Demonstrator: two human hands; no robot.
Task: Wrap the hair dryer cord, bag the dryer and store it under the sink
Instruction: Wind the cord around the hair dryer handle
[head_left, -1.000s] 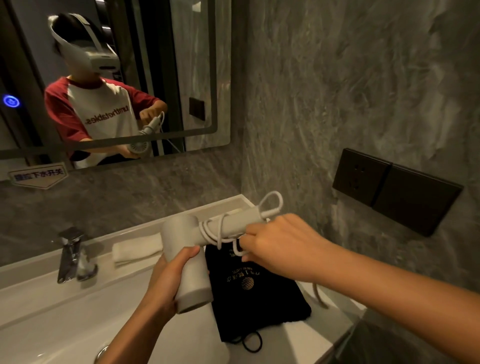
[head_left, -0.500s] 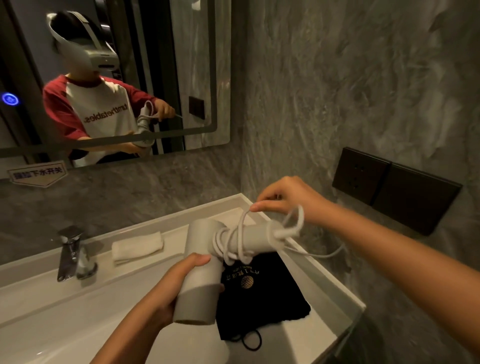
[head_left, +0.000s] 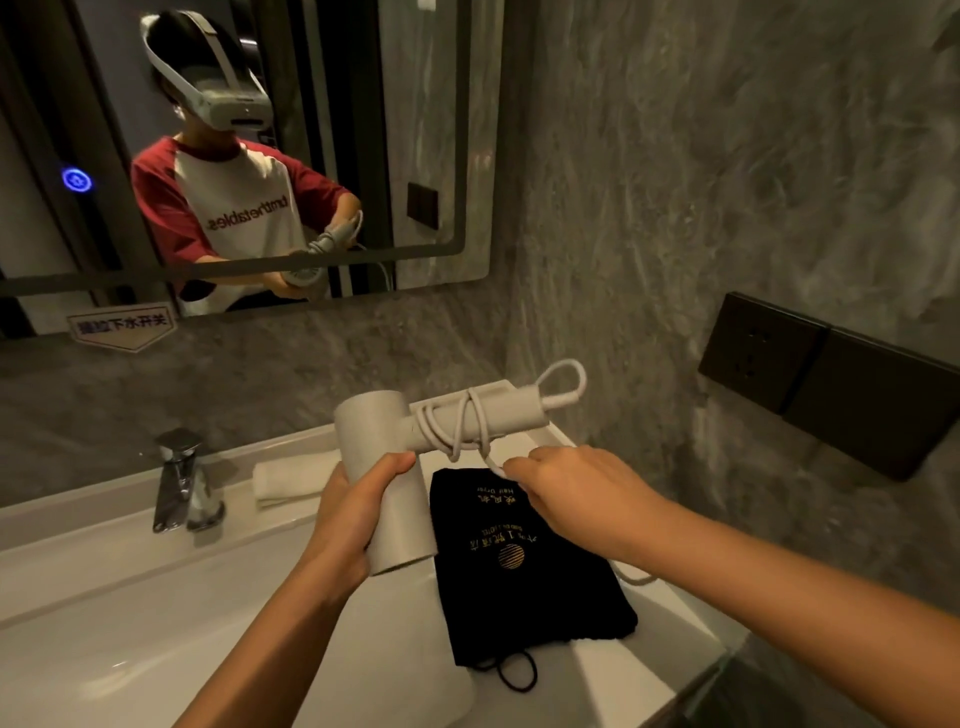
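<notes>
A pale grey hair dryer (head_left: 374, 431) is held above the white sink counter (head_left: 644, 675), its handle pointing right. My left hand (head_left: 353, 514) grips the dryer's barrel from below. The white cord (head_left: 457, 426) is looped several times around the handle, with a loop sticking out at the handle's end. My right hand (head_left: 576, 493) pinches the cord just under the handle. The rest of the cord runs off behind my right forearm. A black drawstring bag (head_left: 524, 566) with gold print lies flat on the counter below the dryer.
A chrome faucet (head_left: 179, 480) stands at the left behind the basin (head_left: 130, 639). A folded white towel (head_left: 291, 475) lies behind the dryer. A black wall socket panel (head_left: 831, 379) is on the right wall. A mirror (head_left: 234, 156) hangs above.
My right hand has come down from above the handle's end to beneath the handle, carrying the cord around it. The dryer has stayed in my left hand and risen slightly.
</notes>
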